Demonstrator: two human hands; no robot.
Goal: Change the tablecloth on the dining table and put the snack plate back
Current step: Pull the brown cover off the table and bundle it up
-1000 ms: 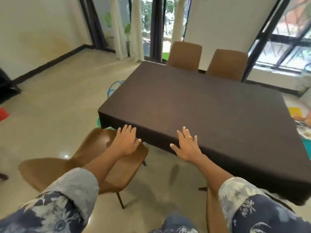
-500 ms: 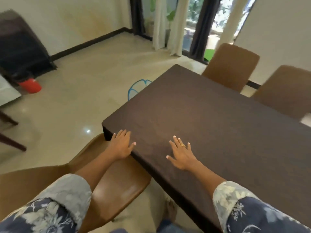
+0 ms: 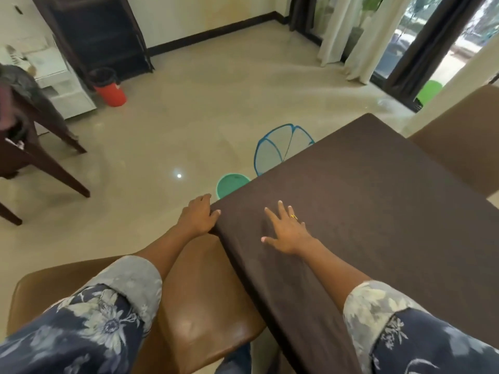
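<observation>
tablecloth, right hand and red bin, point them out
tablecloth (image 3: pixel 378 211): head view, flat top surface.
right hand (image 3: pixel 287 232): head view, back of the hand.
red bin (image 3: pixel 112 94): head view, red side wall.
</observation>
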